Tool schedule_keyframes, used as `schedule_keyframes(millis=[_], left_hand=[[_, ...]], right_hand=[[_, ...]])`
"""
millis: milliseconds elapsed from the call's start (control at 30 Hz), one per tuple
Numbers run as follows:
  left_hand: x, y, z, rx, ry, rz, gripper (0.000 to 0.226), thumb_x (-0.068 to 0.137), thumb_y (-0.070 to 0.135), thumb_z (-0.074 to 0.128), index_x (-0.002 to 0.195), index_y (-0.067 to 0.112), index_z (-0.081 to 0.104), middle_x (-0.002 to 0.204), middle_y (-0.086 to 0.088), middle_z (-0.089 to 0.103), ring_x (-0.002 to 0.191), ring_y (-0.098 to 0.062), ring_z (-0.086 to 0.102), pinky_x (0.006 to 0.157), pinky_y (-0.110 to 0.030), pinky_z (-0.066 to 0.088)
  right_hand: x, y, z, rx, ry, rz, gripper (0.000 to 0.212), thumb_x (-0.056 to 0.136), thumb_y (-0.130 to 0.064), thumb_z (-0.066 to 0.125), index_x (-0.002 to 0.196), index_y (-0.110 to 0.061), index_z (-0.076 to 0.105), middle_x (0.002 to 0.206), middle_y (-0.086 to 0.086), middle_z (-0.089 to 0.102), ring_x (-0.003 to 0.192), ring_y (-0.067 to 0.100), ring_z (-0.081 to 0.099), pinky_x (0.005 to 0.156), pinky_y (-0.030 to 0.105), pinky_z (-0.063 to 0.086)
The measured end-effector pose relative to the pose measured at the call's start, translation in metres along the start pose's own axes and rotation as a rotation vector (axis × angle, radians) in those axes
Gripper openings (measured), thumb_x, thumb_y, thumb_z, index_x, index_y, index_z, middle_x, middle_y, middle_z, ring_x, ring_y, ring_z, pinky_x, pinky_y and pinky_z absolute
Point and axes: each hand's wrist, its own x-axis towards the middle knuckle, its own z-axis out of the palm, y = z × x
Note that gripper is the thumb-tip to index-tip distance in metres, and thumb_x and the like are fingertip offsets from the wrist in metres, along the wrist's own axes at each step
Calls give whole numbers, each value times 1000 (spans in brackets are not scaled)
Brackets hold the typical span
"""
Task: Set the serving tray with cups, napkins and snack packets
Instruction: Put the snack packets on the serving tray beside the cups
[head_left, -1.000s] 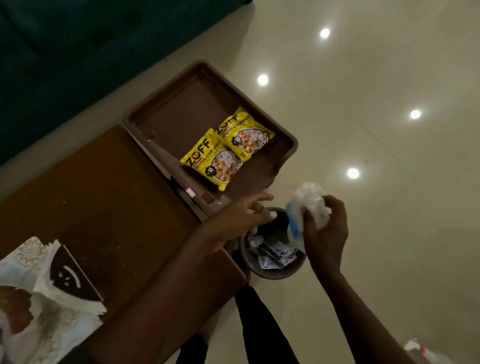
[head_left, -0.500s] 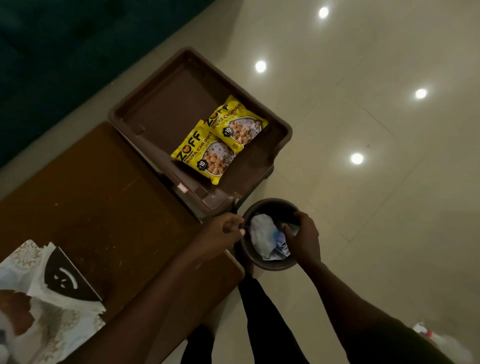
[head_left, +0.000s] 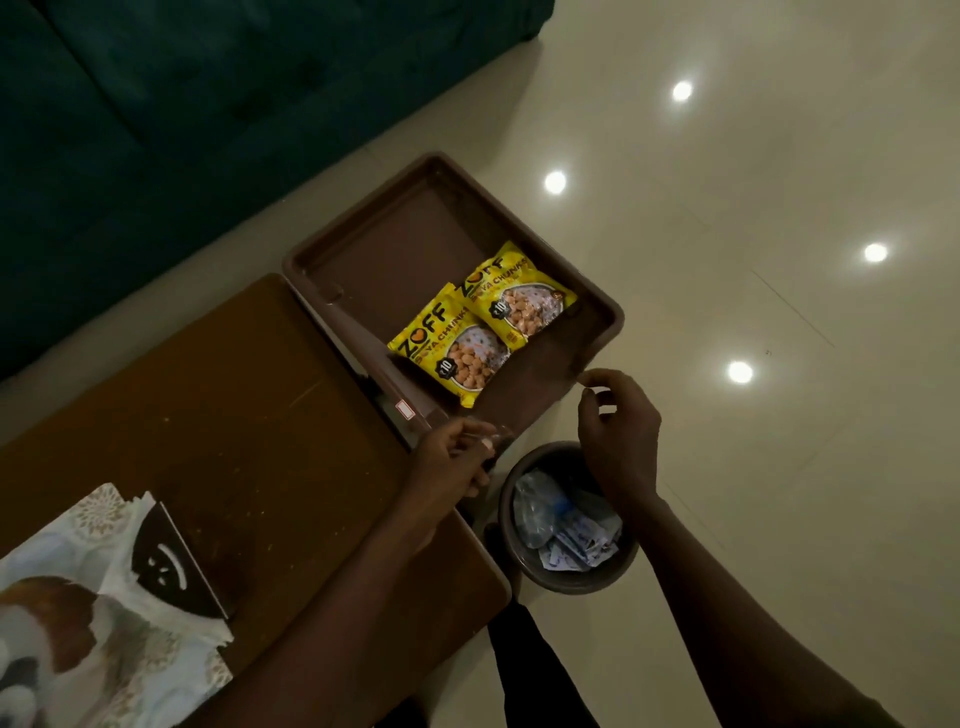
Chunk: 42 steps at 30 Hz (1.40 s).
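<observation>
The brown serving tray (head_left: 431, 223) juts off the end of the wooden table (head_left: 234, 415) over the floor. Two yellow snack packets (head_left: 453, 347) (head_left: 521, 297) lie side by side in its right half, and its left half is bare. My left hand (head_left: 452, 460) is at the tray's near corner with its fingers curled over the rim. My right hand (head_left: 618, 431) hovers above the waste bin with loosely curled fingers and nothing in it, its fingertips at the tray's near-right edge. No cups are in view.
A round dark waste bin (head_left: 519, 569) stands on the floor below the tray, holding a crumpled plastic wrapper (head_left: 535, 506) and paper scraps. A patterned paper sheet (head_left: 78, 597) and a dark holder (head_left: 171, 566) lie on the table's near left. A teal sofa (head_left: 208, 104) lies beyond.
My right hand dropped the crumpled plastic wrapper into the bin, then rose empty to the tray's edge. My left hand stayed at the tray's near corner.
</observation>
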Motion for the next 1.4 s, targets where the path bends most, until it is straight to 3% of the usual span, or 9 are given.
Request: schedule_keyframes(millis=[167,300,433,633,800,1067,1233,1300,1400], left_hand=[[4,7,-6,-246,87,-44,19,94,8,56,112,8,62,88,-12,64,69,-17,59,60,-28,50],[11,13,-10,-375,157,-57,17,94,9,58,110,8,61,96,-15,61,75,-19,59,67,-33,52],[30,25,-16,-507,285,-76,30,91,13,63,120,9,56,109,-14,59,89,-20,58,74,-35,54],[72,41,-18,-606,396,-189,47,86,23,71,125,14,45,134,-15,51,107,-26,52,79,-38,48],[101,39,-10,-524,539,-213,64,82,26,75,134,8,43,138,-13,52,117,-29,54,90,-38,47],[125,35,-4,-609,579,-274,81,81,21,76,145,15,26,147,-15,42,127,-35,50,102,-46,48],[128,33,-4,-644,498,-282,52,81,6,74,129,5,54,128,-17,63,114,-36,62,98,-51,51],[127,34,-1,-590,489,-197,58,81,-1,72,133,7,49,129,-15,63,116,-34,62,100,-52,50],[124,36,2,-515,479,-120,68,82,-4,69,139,14,38,130,-11,61,116,-30,61,100,-51,50]], right_hand=[[15,-17,6,28,-20,-69,23,84,3,57,96,-14,66,93,-6,65,77,10,60,63,20,49],[25,-22,10,10,-61,-67,23,84,3,58,98,-12,67,93,-3,67,77,9,60,65,24,51],[56,-36,16,-23,-127,-82,17,87,-4,60,100,-12,68,97,0,70,81,7,60,64,2,41],[119,-50,35,-208,-355,16,33,87,-18,65,119,-14,60,116,4,67,92,10,57,60,-6,34],[154,-53,50,-340,-524,31,51,85,-27,68,131,-12,52,125,13,63,109,27,61,85,31,48],[169,-51,70,-473,-640,11,64,85,-36,68,135,-6,42,133,16,54,117,32,56,92,40,50],[168,-52,83,-556,-603,51,89,79,-42,73,146,-7,26,145,19,44,134,40,41,110,55,33],[167,-51,85,-527,-583,143,87,75,-39,78,142,-5,33,140,21,49,130,40,45,109,55,35],[170,-51,82,-325,-641,238,58,71,-24,83,121,-5,60,122,16,66,114,33,61,99,44,49]])
